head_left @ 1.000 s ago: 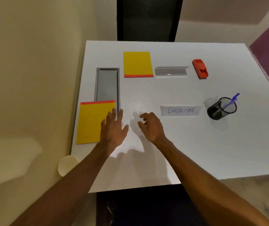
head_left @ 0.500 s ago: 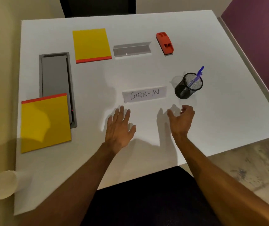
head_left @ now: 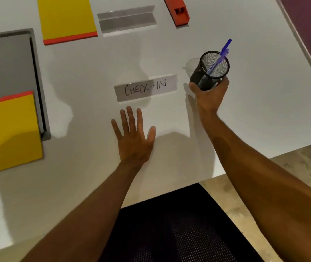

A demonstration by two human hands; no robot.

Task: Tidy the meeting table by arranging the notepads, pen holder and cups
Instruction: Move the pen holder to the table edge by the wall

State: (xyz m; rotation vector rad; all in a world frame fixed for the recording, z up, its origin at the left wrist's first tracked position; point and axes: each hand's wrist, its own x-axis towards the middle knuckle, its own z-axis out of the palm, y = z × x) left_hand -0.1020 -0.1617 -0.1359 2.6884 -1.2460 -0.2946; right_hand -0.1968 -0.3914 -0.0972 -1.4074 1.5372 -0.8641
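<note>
A black mesh pen holder [head_left: 208,72] with a blue pen [head_left: 220,55] in it stands at the right of the white table [head_left: 169,50]. My right hand [head_left: 208,97] wraps around its base from the near side. My left hand [head_left: 133,138] lies flat on the table with fingers spread, just below a "CHECK-IN" sign [head_left: 145,87]. One yellow notepad [head_left: 9,133] with a red strip lies at the left edge. A second yellow notepad [head_left: 66,17] lies at the top. No cup shows in this view.
A grey recessed cable box [head_left: 15,72] is set into the table at the left, partly under the near notepad. A blank grey sign [head_left: 127,18] and an orange stapler [head_left: 178,11] lie at the top. A dark mesh chair seat [head_left: 179,229] is below the near edge.
My right hand moved forward and closed around the pen holder's base. My left hand stayed flat below the sign. The view moved closer, and the paper cup at the near left left the frame.
</note>
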